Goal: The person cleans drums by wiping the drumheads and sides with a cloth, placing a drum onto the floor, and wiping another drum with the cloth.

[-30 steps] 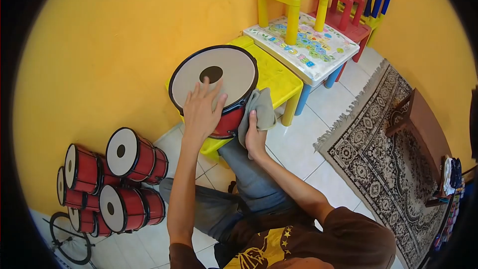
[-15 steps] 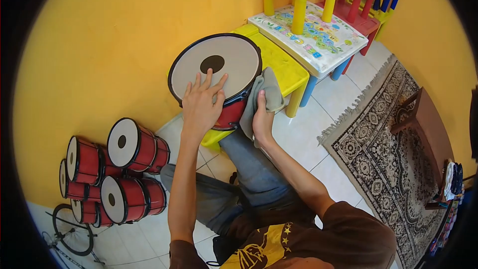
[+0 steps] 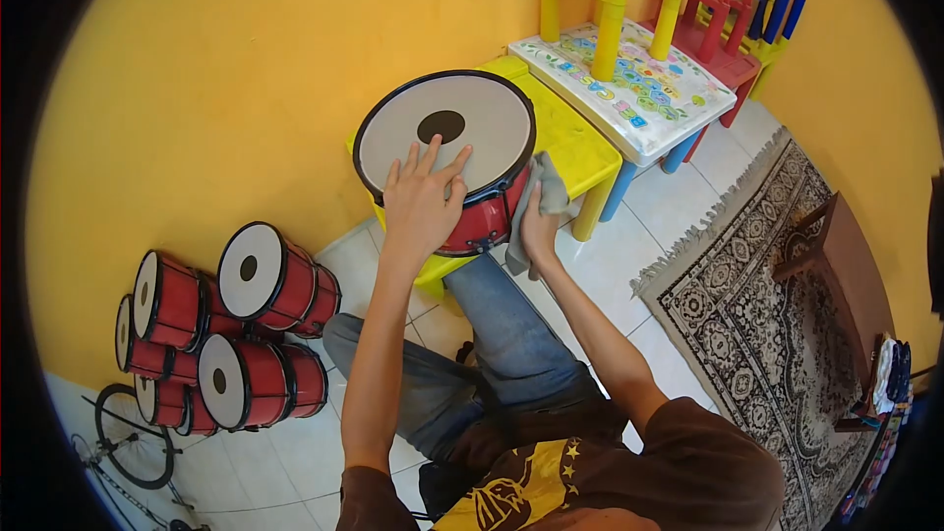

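A red drum with a pale head and a dark centre patch [image 3: 472, 128] rests on a small yellow table [image 3: 570, 133]. Fingers spread, my left hand [image 3: 423, 199] lies on the near part of the drum head, its fingertips close to the dark patch. My right hand [image 3: 537, 229] holds a grey cloth [image 3: 552, 185] against the right side of the drum's red shell. Part of the cloth is hidden behind that hand.
Several red drums [image 3: 258, 379] are stacked at the lower left, near a bicycle wheel [image 3: 135, 436]. A white patterned table [image 3: 629, 88] carries a yellow chair [image 3: 610, 25]. A patterned rug [image 3: 728, 305] and a brown wooden bench [image 3: 844, 275] are on the right.
The cloth in my right hand has shifted around the drum's right side, closer against the shell. My left hand stays on the drum head. The whole view has moved slightly.
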Demonstrator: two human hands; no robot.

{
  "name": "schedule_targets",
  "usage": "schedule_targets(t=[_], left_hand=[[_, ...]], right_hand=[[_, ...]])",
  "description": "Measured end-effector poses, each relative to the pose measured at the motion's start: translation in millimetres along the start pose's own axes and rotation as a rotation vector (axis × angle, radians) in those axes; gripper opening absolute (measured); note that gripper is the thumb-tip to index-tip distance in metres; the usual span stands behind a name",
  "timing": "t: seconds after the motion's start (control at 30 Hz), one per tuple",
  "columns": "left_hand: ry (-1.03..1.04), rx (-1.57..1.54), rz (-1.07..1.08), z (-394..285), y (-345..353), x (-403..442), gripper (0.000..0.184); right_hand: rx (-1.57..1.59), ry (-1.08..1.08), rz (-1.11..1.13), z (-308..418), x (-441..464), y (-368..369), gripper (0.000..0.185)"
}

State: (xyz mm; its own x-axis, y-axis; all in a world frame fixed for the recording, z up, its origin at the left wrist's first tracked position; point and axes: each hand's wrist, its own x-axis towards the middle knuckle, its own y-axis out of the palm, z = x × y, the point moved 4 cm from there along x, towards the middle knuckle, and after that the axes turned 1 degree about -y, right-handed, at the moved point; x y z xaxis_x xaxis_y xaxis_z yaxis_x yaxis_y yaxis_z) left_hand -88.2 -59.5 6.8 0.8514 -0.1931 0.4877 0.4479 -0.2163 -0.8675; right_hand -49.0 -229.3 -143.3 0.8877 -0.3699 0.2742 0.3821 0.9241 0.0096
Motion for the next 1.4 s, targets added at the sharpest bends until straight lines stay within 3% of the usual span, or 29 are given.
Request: schedule_targets(t=[0.13, 0.27, 0.3, 0.43, 0.57, 0.67, 0.8, 0.93, 1.07, 1.2, 1.23, 1.33, 1.4], left_hand=[[-0.012, -0.009, -0.004, 1.5, 3.0, -2.4, 0.045], [-0.012, -0.052, -0.044, 3.1, 4.3, 0.3, 0.044], [-0.013, -0.054, -0.050, 2.9, 4.6, -1.1, 0.044], [-0.018, -0.040, -0.039, 2.9, 3.0, -2.4, 0.044], [-0.013, -0.034, -0.060, 4.2, 1.6, 3.6, 0.045], [-0.027, -0.036, -0.037, 4.0, 4.7, -0.4, 0.046], [-0.016, -0.014, -0.019, 3.1, 1.7, -0.6, 0.047], [-0.035, -0.024, -0.019, 3.6, 1.6, 1.4, 0.047], [-0.034, -0.040, -0.017, 4.5, 4.2, -2.1, 0.046], [-0.020, -0.038, -0.008, 5.5, 1.7, 0.5, 0.046], [-0.020, -0.043, -0.003, 5.0, 0.8, 0.9, 0.047], [-0.028, -0.049, 0.001, 8.1, 0.3, 1.4, 0.047], [-0.015, -0.043, -0.007, 8.0, 3.9, 0.9, 0.047]], right_hand=[[0.037, -0.177, -0.036, 45.1, -24.6, -2.6, 0.045], [0.052, -0.047, -0.054, 59.7, -26.9, 8.1, 0.044], [0.051, -0.112, -0.082, 49.6, -19.1, 11.9, 0.045], [0.132, 0.125, -0.024, 25.7, 17.3, 12.0, 0.044], [0.055, -0.212, -0.109, 56.8, 5.6, 9.8, 0.042], [0.073, -0.185, -0.121, 42.9, 0.1, 13.3, 0.042], [0.116, 0.041, -0.074, 17.2, 26.8, 12.2, 0.043], [0.114, -0.253, -0.164, 51.0, 1.1, 8.8, 0.042], [0.121, -0.266, -0.176, 31.0, 7.4, 9.9, 0.044], [0.108, 0.253, -0.057, 11.2, 40.8, 13.7, 0.045], [0.062, 0.210, -0.028, 21.8, 35.4, 12.0, 0.045], [-0.004, -0.293, -0.185, 62.3, -15.1, 11.9, 0.048], [0.085, -0.188, -0.201, 41.1, -31.0, 22.4, 0.049]])
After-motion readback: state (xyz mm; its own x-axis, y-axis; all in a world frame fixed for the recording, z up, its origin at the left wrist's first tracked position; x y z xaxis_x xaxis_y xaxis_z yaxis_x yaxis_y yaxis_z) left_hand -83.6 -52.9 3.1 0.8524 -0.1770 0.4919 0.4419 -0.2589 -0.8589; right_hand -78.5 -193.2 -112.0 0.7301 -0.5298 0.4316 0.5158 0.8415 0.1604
